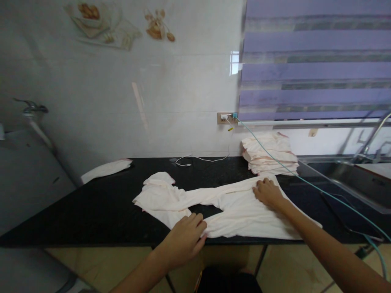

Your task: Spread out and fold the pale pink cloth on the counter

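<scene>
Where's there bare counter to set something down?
Widest: the black counter left of the spread white cloth, in front of the folded white piece. Narrower: between the spread white cloth and the white cable. Crowded: right rear, with cloth stack, sink and teal cord.

Up on your right, a purple-and-grey blind (314,71) hangs above the sink (343,177)! Ahead of you, two plugs (235,115) fill the socket (219,118), a white cord (212,161) curls below (teal cable (320,190) slanting right), and far left, a tap (32,108).
</scene>
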A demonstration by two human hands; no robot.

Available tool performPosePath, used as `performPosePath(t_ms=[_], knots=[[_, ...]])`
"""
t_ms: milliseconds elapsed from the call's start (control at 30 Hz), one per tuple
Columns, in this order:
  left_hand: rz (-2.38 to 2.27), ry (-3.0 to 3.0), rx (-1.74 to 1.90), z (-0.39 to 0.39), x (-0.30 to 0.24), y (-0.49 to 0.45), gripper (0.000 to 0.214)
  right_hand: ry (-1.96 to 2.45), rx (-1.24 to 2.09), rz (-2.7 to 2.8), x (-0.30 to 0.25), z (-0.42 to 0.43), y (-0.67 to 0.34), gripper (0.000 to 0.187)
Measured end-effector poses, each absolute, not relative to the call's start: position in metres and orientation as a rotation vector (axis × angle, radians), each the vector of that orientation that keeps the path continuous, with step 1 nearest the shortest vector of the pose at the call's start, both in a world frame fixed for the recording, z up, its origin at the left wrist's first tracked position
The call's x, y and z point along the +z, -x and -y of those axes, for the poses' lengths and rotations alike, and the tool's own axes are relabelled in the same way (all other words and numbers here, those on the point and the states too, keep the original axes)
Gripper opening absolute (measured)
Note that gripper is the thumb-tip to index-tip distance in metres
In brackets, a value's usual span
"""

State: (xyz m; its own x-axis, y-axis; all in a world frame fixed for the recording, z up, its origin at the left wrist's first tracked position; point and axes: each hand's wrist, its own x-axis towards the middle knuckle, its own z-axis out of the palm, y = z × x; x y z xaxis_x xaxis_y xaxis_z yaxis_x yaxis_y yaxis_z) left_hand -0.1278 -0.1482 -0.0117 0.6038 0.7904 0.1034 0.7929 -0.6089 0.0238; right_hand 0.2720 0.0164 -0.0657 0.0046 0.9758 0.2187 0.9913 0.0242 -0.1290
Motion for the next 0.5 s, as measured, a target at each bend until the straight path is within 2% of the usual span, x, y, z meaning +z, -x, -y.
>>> performPosePath(t_ms=[233,300,400,500], knots=[[2.018,2.456,0.054,0.153,0.013,0.113,0.060,2.164,-0.176,1.983,-0.083,-0.020,-0.278,0.063],[2.140,2.298,0.127,0.131,0.016,0.129,0.062,2.189,-0.191,1.968,-0.085,-0.023,-0.283,0.068],[2.232,2.140,0.139,0.090,0.016,0.166,0.050,2.205,-0.209,1.967,-0.088,-0.024,-0.291,0.071],[2.312,2.049,0.065,0.057,0.014,0.206,0.055,2.195,-0.224,1.987,-0.089,-0.024,-0.297,0.071]])
